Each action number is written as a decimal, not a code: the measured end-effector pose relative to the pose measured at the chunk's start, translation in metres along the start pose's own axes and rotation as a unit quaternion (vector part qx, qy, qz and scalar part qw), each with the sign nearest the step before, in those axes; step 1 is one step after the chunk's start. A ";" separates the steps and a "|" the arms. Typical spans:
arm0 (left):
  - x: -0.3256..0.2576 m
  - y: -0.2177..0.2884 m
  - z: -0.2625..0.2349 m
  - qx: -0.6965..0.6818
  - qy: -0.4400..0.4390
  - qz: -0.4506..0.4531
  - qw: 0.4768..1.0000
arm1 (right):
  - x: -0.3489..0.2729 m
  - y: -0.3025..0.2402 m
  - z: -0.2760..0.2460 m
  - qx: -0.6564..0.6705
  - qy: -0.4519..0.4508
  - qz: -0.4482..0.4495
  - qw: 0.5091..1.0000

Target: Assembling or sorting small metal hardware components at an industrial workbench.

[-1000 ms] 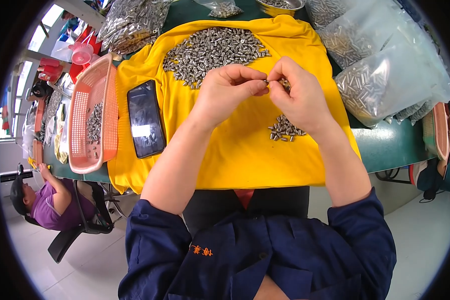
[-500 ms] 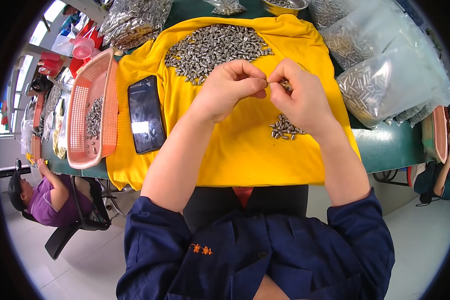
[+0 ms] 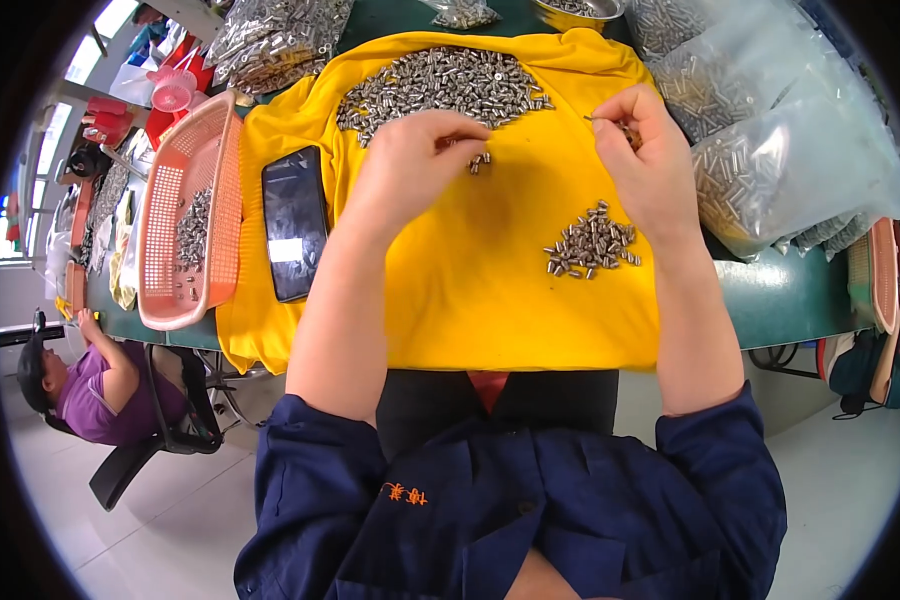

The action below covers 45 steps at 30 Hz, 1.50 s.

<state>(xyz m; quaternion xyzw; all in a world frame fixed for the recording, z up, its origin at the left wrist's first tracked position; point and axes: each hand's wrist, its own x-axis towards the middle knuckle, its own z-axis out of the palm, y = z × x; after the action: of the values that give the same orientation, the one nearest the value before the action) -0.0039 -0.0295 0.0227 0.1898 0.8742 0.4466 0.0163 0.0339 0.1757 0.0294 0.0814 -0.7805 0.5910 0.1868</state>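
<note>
A large heap of small metal cylinders (image 3: pixel 450 85) lies on a yellow cloth (image 3: pixel 470 320). At the heap's near edge is my left hand (image 3: pixel 410 165), its thumb and fingers closed together; what they hold, if anything, is hidden. A few metal cylinders (image 3: pixel 480 161) show just below those fingertips; whether they lie on the cloth or hang from the hand I cannot tell. My right hand (image 3: pixel 652 165), off to the right, pinches a thin pin-like piece (image 3: pixel 589 118). Something brownish shows inside its curled fingers. Nearer me sits a smaller pile of cylinders (image 3: pixel 592 243).
On the left are a black phone (image 3: pixel 295 225) and a pink basket (image 3: pixel 153 270) with loose metal parts. Clear bags of metal parts (image 3: pixel 740 170) crowd the right, and another bag (image 3: pixel 280 45) stands far left. A metal bowl (image 3: pixel 580 12) is at the back. A person (image 3: pixel 100 390) sits at left.
My hands, together at the fingertips before, have parted: the left moved left toward the big heap, the right moved right and away from me. The smaller pile now shows fully.
</note>
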 end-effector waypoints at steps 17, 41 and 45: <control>-0.008 -0.013 -0.001 0.203 -0.058 0.023 0.977 | -0.006 -0.002 0.010 -0.024 -0.055 0.033 0.998; -0.007 0.010 0.018 -0.404 -0.089 -0.061 0.908 | -0.010 -0.011 0.013 0.057 -0.165 0.055 0.983; -0.008 0.010 0.019 -0.348 -0.080 -0.054 0.933 | -0.011 -0.010 0.015 -0.052 -0.161 -0.013 0.986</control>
<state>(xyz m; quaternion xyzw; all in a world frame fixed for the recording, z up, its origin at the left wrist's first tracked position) 0.0103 -0.0120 0.0177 0.1600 0.6690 0.7045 0.1749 0.0450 0.1577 0.0306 0.1756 -0.8287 0.5268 0.0699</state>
